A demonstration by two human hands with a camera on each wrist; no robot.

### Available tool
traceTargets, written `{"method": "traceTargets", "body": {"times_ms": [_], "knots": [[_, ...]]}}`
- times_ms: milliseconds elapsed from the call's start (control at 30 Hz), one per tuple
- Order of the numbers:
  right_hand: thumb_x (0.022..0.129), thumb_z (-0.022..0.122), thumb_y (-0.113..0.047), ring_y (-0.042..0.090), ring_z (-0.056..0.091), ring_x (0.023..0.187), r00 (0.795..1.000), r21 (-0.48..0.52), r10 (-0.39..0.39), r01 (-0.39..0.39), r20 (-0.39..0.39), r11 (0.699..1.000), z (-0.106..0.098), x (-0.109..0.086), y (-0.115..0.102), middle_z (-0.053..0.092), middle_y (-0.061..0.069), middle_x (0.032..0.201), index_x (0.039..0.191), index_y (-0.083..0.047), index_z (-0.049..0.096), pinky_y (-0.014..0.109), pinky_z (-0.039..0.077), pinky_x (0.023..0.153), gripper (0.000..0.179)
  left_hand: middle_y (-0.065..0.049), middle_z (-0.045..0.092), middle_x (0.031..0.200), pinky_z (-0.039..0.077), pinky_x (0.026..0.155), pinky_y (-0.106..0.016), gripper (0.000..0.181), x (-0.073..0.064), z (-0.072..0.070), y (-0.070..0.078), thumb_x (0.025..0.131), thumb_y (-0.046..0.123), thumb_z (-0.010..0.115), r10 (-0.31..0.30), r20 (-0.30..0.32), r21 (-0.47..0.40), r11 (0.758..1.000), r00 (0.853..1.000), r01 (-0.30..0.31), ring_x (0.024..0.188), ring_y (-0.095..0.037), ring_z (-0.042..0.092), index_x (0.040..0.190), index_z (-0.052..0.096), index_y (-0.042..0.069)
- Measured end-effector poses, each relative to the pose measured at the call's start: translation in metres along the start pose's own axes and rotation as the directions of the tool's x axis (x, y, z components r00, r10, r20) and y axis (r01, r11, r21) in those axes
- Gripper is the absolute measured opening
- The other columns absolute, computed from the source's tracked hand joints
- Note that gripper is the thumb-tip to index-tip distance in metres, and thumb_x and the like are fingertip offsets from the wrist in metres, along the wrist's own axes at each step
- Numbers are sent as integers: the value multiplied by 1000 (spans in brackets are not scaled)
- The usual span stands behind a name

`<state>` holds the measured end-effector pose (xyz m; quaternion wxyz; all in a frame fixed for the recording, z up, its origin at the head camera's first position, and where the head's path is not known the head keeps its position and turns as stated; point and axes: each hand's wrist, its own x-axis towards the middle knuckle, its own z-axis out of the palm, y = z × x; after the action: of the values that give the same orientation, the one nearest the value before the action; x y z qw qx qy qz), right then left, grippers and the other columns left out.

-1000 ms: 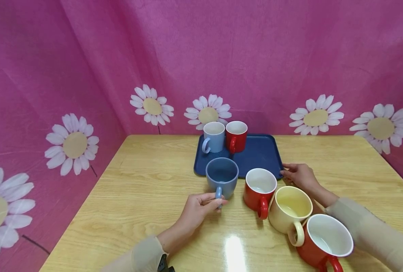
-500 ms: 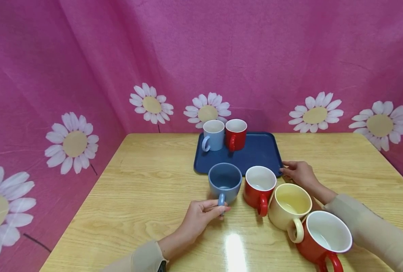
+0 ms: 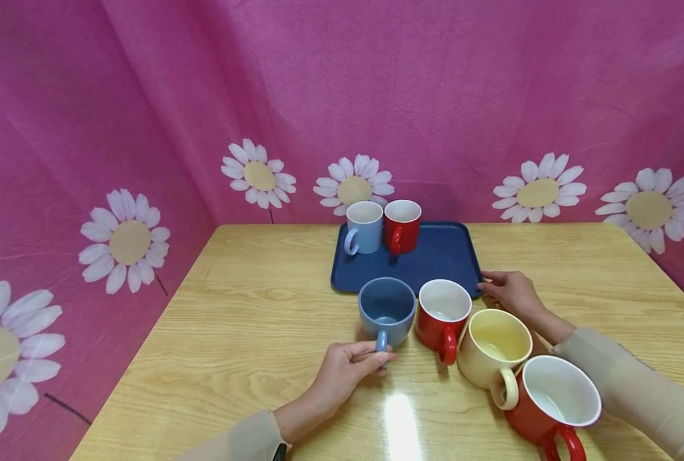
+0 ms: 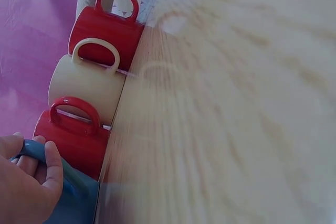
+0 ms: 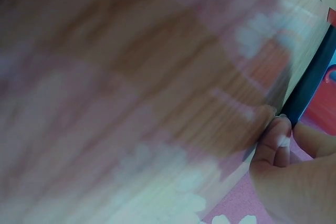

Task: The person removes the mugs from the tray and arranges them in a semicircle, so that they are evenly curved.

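Note:
My left hand [image 3: 342, 374] holds a grey-blue mug [image 3: 396, 336] by its handle. It stands at the near edge of the dark blue tray [image 3: 442, 259], close to a red mug [image 3: 431, 330] with a white inside. In the left wrist view, thumb and fingers pinch the blue handle [image 4: 34, 149]. At the tray's right near corner, my right hand [image 3: 515, 298] grips the rim; the right wrist view shows thumb and fingers on the tray edge [image 5: 307, 85]. A light blue mug [image 3: 366, 237] and a smaller red mug [image 3: 405, 238] stand on the tray's far left part.
A cream mug [image 3: 480, 362] and a large red mug [image 3: 529, 410] continue the row toward the near right, beside my right forearm. All sit on a wooden table [image 3: 250, 301]. A pink cloth with daisies [image 3: 296, 77] hangs behind the table and at its left.
My left hand has drawn the grey-blue mug a little nearer to me and to the right, toward the red mug. The right hand stays at the tray's corner.

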<state>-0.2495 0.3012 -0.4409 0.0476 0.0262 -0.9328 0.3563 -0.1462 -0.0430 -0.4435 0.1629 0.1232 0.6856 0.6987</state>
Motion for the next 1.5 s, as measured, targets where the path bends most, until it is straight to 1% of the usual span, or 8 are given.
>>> {"method": "traceTargets", "body": {"times_ms": [567, 767, 833, 1000, 1133, 1267, 1400, 1500], "knots": [[92, 66, -13, 6, 54, 63, 1000, -2, 4, -4, 7, 1000, -1, 1, -1, 74, 22, 82, 127, 12, 57, 15, 40, 54, 44, -22, 72, 111, 61, 83, -27, 31, 5, 2, 0, 92, 15, 67, 6, 21, 41, 999, 1000, -7, 98, -39, 70, 114, 69, -7], [93, 65, -13, 4, 54, 61, 1000, -4, 4, -4, 8, 1000, -2, 1, -1, 73, 18, 76, 127, 12, 57, 16, 40, 53, 43, -24, 70, 114, 61, 85, -29, 33, 4, 0, 5, 93, 15, 67, 3, 47, 53, 999, 999, -6, 103, -41, 69, 117, 66, -7], [93, 65, -13, 3, 53, 60, 1000, 3, 9, -9, 12, 1000, -2, 1, -1, 72, 15, 73, 127, 12, 57, 16, 40, 52, 43, -24, 70, 114, 61, 85, -30, 34, 1, -1, 7, 93, 16, 67, 18, 34, 82, 996, 999, -20, 103, -39, 70, 118, 66, -6], [93, 65, -14, 2, 54, 60, 1000, 4, 7, -8, 15, 1000, -1, 1, 1, 72, 15, 74, 127, 12, 57, 15, 41, 53, 43, -19, 73, 113, 60, 84, -23, 31, -6, -11, 18, 94, 21, 65, 90, -68, 212, 974, 994, -74, 103, -32, 72, 119, 68, 1], [94, 65, -14, 2, 56, 61, 1000, -5, 2, -2, 9, 1000, -3, 2, 2, 74, 20, 78, 127, 12, 57, 15, 42, 54, 43, -18, 72, 116, 58, 90, -23, 32, 1, -24, 34, 98, 20, 60, 163, -151, 175, 975, 975, -136, 108, -34, 69, 122, 66, 0], [94, 64, -14, 2, 56, 61, 1000, 0, 4, -4, 10, 1000, -5, 2, 3, 74, 18, 77, 127, 13, 57, 16, 43, 54, 43, -19, 66, 128, 55, 96, -23, 36, 22, -40, 44, 100, 18, 56, 258, -272, 77, 966, 927, -247, 117, -29, 66, 131, 59, 1], [94, 64, -13, 2, 56, 60, 1000, 27, 12, -13, 23, 1000, -2, 2, 4, 73, 15, 75, 127, 13, 57, 16, 44, 53, 43, -15, 57, 142, 49, 105, -24, 44, 50, -58, 43, 101, 18, 54, 276, -374, 36, 958, 885, -283, 132, -22, 56, 142, 48, 3], [94, 64, -13, 1, 56, 60, 1000, 39, 14, -15, 28, 999, 1, 1, 3, 73, 15, 75, 126, 14, 57, 16, 45, 52, 43, -11, 53, 146, 42, 112, -29, 48, 75, -69, 37, 101, 19, 53, 257, -423, 59, 965, 869, -256, 137, -21, 50, 146, 44, 5]]}}
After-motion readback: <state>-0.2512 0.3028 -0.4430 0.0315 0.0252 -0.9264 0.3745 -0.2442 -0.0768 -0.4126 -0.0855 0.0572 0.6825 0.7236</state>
